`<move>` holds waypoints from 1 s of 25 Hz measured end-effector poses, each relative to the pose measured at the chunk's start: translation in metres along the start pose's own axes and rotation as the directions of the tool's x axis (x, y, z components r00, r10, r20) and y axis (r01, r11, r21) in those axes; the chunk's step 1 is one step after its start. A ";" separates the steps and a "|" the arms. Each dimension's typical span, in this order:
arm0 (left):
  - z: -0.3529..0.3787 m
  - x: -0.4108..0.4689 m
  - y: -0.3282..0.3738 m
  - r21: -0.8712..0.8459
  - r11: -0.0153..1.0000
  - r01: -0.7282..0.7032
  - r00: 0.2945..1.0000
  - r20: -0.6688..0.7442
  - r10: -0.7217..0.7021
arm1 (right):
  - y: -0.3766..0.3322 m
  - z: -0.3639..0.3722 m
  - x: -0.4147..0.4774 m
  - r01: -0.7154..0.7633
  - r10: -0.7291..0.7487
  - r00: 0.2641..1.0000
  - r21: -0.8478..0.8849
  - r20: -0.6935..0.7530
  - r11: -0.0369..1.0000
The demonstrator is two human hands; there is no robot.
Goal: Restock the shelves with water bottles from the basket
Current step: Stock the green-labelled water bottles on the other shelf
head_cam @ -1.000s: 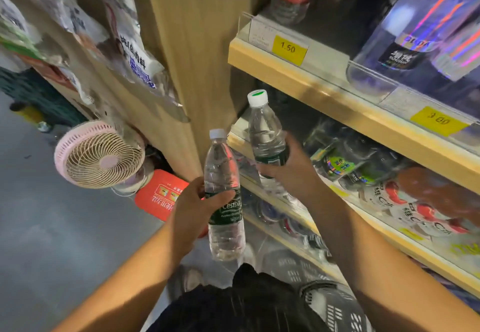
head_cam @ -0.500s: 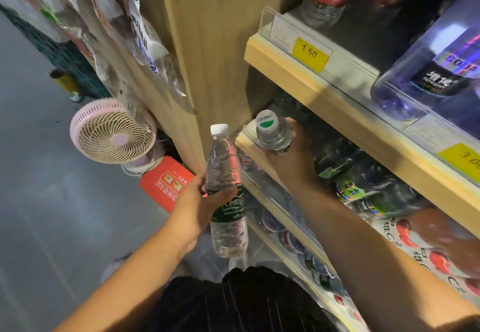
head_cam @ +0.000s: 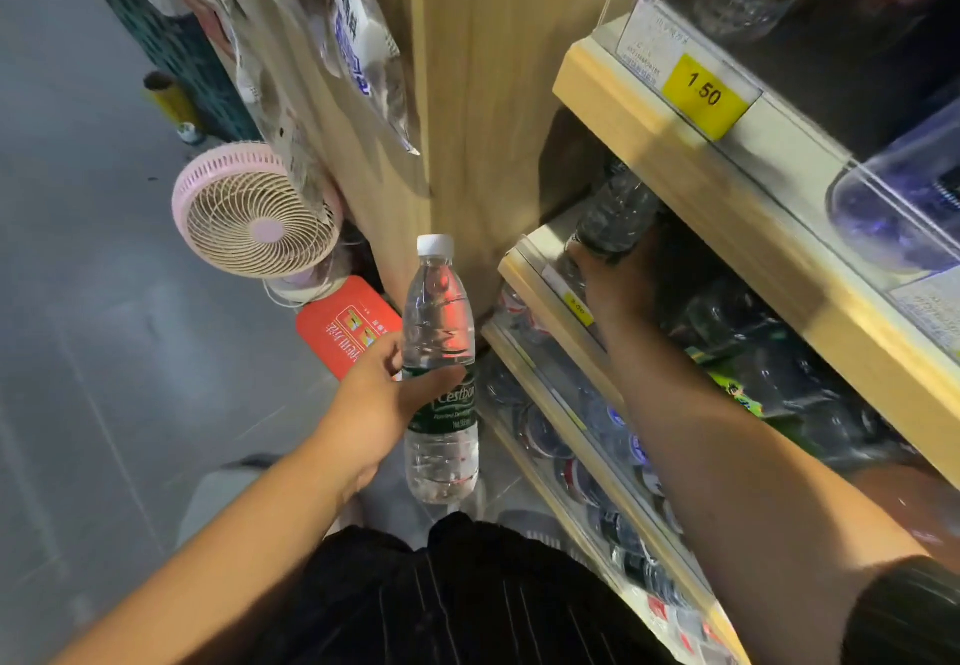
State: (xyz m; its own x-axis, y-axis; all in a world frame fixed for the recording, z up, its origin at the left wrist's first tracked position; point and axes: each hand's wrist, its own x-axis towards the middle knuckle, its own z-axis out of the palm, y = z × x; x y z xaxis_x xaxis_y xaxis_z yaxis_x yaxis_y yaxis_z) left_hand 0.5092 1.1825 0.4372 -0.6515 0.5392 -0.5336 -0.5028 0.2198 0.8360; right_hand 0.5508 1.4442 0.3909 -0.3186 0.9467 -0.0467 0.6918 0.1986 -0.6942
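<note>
My left hand (head_cam: 382,394) grips a clear water bottle (head_cam: 440,352) with a white cap and green label, held upright in front of the shelf unit's wooden side panel. My right hand (head_cam: 618,279) reaches into the middle shelf (head_cam: 540,295) at its far left end and holds a second water bottle (head_cam: 615,217), which stands in shadow under the upper shelf board; its cap is hidden. Other bottles fill that shelf to the right. The basket is not in view.
The upper shelf (head_cam: 675,160) carries a yellow 1.50 price tag (head_cam: 704,92) and bottles above. A lower shelf (head_cam: 571,435) holds more bottles. A pink fan (head_cam: 254,212) and a red card (head_cam: 348,326) sit left of the wooden panel (head_cam: 467,92). Grey floor lies to the left.
My right hand has pushed its bottle deeper into the middle shelf, under the upper board. My left hand keeps its bottle in about the same place.
</note>
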 end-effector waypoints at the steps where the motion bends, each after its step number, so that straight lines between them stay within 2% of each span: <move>1: 0.000 0.001 0.000 -0.002 1.000 0.002 1.000 0.002 -0.002 | -0.004 -0.003 -0.001 -0.002 0.001 1.000 -0.023 -0.023 1.000; 3: 0.000 0.003 0.001 -0.003 1.000 0.009 1.000 0.010 -0.009 | -0.008 -0.008 -0.005 -0.015 0.015 1.000 -0.037 -0.005 0.999; 6: 0.002 0.010 0.003 0.013 1.000 0.015 1.000 0.006 -0.015 | -0.010 -0.006 -0.012 -0.168 0.168 0.972 -0.015 0.164 0.986; 11: 0.003 0.022 0.006 0.031 0.999 0.030 0.999 -0.016 -0.029 | -0.003 0.009 -0.005 -0.236 0.228 0.952 0.015 0.207 0.972; 16: 0.012 0.031 0.004 0.000 0.999 0.044 0.999 -0.007 -0.044 | -0.009 0.007 0.002 -0.242 0.232 0.955 0.034 0.183 0.970; 21: 0.024 0.038 0.003 0.063 0.998 0.015 1.000 -0.002 -0.015 | -0.002 0.009 0.011 -0.209 0.195 0.968 0.076 0.161 0.975; 25: 0.035 0.047 0.008 0.103 0.994 -0.037 0.997 0.068 0.030 | 0.003 0.013 0.016 -0.211 0.197 0.966 0.072 0.166 0.975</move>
State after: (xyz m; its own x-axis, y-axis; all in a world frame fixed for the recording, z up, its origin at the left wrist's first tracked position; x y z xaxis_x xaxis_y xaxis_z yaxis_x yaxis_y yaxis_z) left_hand 0.4942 1.2376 0.4235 -0.6262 0.5998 -0.4982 -0.4171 0.2821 0.8640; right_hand 0.5389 1.4569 0.3791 -0.2791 0.9118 -0.3012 0.6953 -0.0245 -0.7183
